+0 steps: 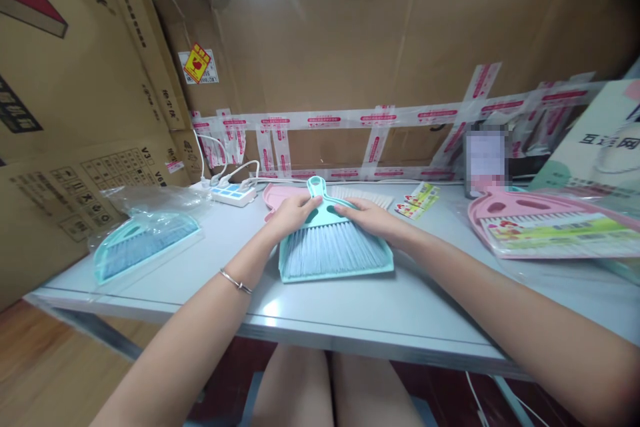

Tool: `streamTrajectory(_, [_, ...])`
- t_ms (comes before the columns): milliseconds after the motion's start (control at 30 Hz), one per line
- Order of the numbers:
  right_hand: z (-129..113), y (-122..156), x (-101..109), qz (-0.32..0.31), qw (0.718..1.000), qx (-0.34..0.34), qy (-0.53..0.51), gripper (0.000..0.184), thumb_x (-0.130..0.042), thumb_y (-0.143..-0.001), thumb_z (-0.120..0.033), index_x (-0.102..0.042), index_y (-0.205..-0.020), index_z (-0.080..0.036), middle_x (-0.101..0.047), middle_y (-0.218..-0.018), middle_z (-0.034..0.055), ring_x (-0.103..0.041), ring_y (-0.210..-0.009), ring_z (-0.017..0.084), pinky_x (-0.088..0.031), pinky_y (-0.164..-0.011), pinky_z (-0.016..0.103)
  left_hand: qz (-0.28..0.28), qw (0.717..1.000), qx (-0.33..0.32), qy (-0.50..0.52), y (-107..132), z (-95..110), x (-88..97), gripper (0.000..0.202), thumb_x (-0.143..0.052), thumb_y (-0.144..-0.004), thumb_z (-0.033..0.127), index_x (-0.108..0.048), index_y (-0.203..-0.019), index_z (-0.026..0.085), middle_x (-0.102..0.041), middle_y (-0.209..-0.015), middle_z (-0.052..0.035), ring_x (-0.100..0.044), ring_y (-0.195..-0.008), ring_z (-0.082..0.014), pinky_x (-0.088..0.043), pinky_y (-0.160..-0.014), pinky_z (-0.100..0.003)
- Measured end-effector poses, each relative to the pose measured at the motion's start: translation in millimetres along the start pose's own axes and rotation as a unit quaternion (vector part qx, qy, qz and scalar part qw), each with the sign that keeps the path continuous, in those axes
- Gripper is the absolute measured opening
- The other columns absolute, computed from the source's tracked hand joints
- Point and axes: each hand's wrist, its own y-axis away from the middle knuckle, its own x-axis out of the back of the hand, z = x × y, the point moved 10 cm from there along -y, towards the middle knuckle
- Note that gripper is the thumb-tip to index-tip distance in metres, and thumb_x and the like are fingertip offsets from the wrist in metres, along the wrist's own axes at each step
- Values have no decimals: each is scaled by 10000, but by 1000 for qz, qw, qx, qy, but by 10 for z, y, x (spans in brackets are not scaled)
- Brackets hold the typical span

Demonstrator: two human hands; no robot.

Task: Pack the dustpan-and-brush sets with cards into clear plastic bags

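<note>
A teal dustpan lies flat in the middle of the grey table with a matching small brush nested in it, bristles toward me. My left hand grips the brush's left shoulder, fingers curled over it. My right hand rests on the right shoulder, fingers laid across the top near the handle. A pink dustpan and a white brush lie just behind.
A bagged teal dustpan set lies at the left. A bagged pink set with a printed card lies at the right. A white power strip, small labels and taped cardboard walls stand behind.
</note>
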Motion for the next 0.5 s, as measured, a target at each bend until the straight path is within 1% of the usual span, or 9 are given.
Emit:
streamTrajectory(67, [94, -72, 250, 32, 998, -14, 54, 405, -371, -929, -435, -639, -1112, -193, -692, -1030, 68, -650, -902, 194, -511, -774, 307, 16, 1000, -8, 4, 0, 12, 43, 387, -417, -824, 486, -500, -620, 168, -420, -610, 23, -386, -610, -130, -282, -584, -256])
streamTrajectory(133, [250, -110, 692, 113, 981, -40, 150, 422, -308, -949, -394, -605, -1159, -180, -676, -1059, 95, -641, -924, 193, -505, -770, 303, 25, 1000, 0, 6, 9, -10, 66, 385, -424, -826, 482, -497, -613, 170, -417, -603, 26, -382, -601, -128, -277, -581, -256])
streamTrajectory(167, [346, -108, 920, 151, 969, -56, 187, 399, -335, -939, -348, -583, -1181, -150, -645, -1123, 129, -613, -1004, 214, -487, -813, 322, 22, 1000, 10, 7, 15, -31, 60, 378, -432, -825, 476, -503, -616, 170, -427, -603, 27, -387, -601, -129, -278, -581, -255])
streamTrajectory(200, [458, -97, 1122, 176, 956, -75, 223, 360, -420, -900, -302, -588, -1163, -121, -616, -1167, 165, -575, -1078, 251, -463, -857, 353, 17, 1000, 21, 7, 23, -53, 46, 370, -440, -824, 471, -511, -622, 170, -440, -607, 27, -395, -603, -130, -279, -582, -254])
streamTrajectory(267, [707, -76, 1395, 186, 935, -118, 279, 277, -574, -785, -236, -654, -999, -78, -623, -1108, 222, -555, -1094, 327, -437, -871, 401, 9, 999, 40, 8, 38, -85, 24, 357, -457, -821, 464, -524, -628, 171, -466, -615, 26, -415, -612, -134, -284, -586, -253])
streamTrajectory(300, [823, -67, 1472, 179, 926, -137, 302, 209, -615, -738, -215, -677, -885, -80, -644, -1035, 229, -573, -1054, 348, -439, -850, 409, 8, 999, 47, 8, 45, -91, 18, 355, -464, -820, 461, -531, -628, 170, -477, -618, 25, -423, -617, -137, -287, -591, -254])
streamTrajectory(367, [991, -59, 1541, 168, 911, -164, 338, 96, -643, -686, -191, -672, -702, -101, -666, -902, 223, -609, -963, 368, -447, -793, 416, 11, 998, 60, 11, 56, -100, 23, 356, -476, -817, 461, -550, -630, 168, -501, -626, 21, -441, -636, -145, -296, -608, -256])
streamTrajectory(433, [1043, -57, 1561, 178, 896, -175, 366, 54, -637, -662, -165, -660, -654, -116, -666, -879, 223, -617, -939, 386, -445, -763, 432, 16, 996, 81, 18, 68, -123, 36, 357, -490, -812, 467, -578, -644, 164, -532, -648, 14, -464, -664, -153, -310, -631, -260])
streamTrajectory(500, [994, -49, 1574, 203, 884, -174, 384, 70, -622, -654, -149, -667, -699, -118, -660, -923, 236, -609, -952, 408, -439, -750, 451, 17, 993, 108, 33, 85, -164, 40, 368, -513, -799, 482, -594, -643, 159, -556, -663, 5, -483, -684, -162, -327, -649, -264])
